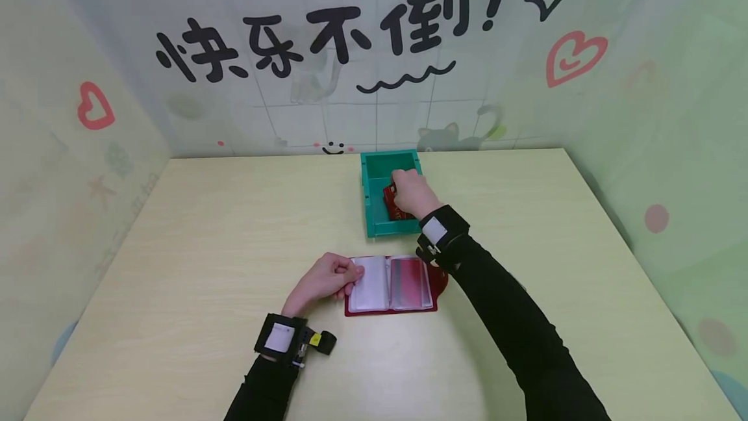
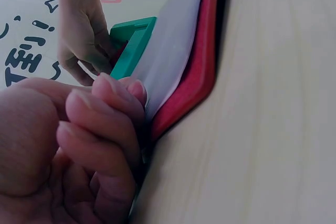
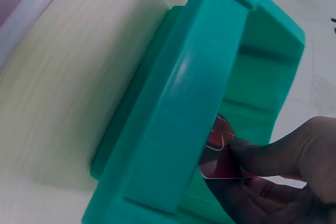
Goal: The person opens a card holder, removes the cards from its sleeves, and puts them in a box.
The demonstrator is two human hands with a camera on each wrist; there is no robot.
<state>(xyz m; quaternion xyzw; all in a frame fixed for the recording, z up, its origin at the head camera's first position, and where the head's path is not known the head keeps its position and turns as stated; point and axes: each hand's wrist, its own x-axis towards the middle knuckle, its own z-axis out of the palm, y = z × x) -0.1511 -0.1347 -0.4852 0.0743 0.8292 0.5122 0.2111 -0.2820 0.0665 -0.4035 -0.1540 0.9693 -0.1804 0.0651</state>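
A small red-covered card holder (image 1: 370,288) lies spread on the table with clear plastic sleeves, and a pink-and-grey card (image 1: 407,283) shows in its right-hand sleeve. My left hand (image 1: 328,277) pinches the holder's left edge, fingers curled at the clear sleeve (image 2: 170,40) over the red cover (image 2: 202,61). Behind the holder, my right hand (image 1: 416,193) reaches into a teal plastic box (image 1: 393,229). Between its thumb and fingers it grips a red card (image 3: 223,166), seen partly behind the box wall in the right wrist view.
A pale wooden table (image 1: 234,232) carries the box and the holder. Printed cloth walls (image 1: 654,148) rise at the back and both sides, the back one right behind the box. Wrist cameras sit on both black-sleeved arms, the right one near the holder's right corner.
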